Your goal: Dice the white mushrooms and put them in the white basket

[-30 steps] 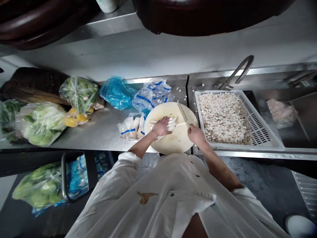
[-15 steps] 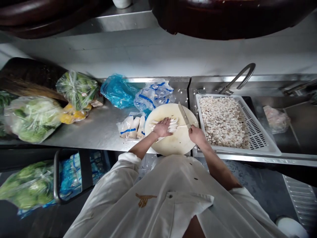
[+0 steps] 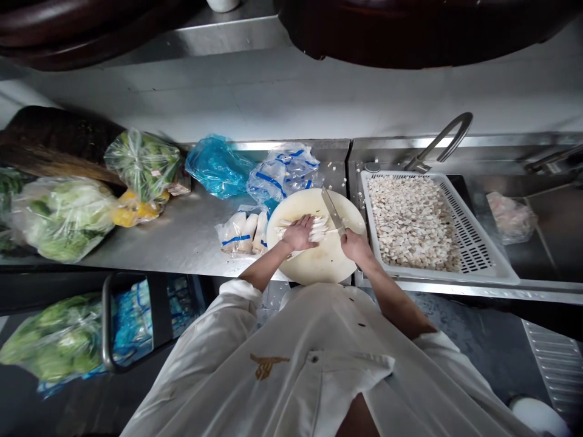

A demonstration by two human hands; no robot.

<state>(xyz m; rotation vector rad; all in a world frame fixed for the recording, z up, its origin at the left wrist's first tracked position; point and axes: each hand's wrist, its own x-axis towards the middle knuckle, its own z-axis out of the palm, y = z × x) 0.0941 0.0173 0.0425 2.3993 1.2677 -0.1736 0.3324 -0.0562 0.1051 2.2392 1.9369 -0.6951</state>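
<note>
On a round cream-coloured cutting board (image 3: 314, 271), my left hand (image 3: 299, 233) lies flat over long white slices (image 3: 320, 229) that look like king oyster mushroom. Its fingers are stretched out and press on them from above. My right hand (image 3: 355, 245) is closed round the handle of a knife (image 3: 333, 210). The blade points away from me and leftward, just right of the slices; whether it touches them I cannot tell. Left of the board stands a clear bag (image 3: 246, 227) with whole pale mushrooms.
A white slotted basket (image 3: 472, 246) heaped with diced pale pieces (image 3: 410, 224) stands right of the board, below a curved tap (image 3: 450, 142). Crumpled clear packaging (image 3: 285, 173) and a blue bag (image 3: 218, 167) lie behind. Bagged greens (image 3: 66, 215) sit far left.
My right hand has moved slightly left with the knife, bringing the blade nearer the slices. My left hand stays flat in the same place.
</note>
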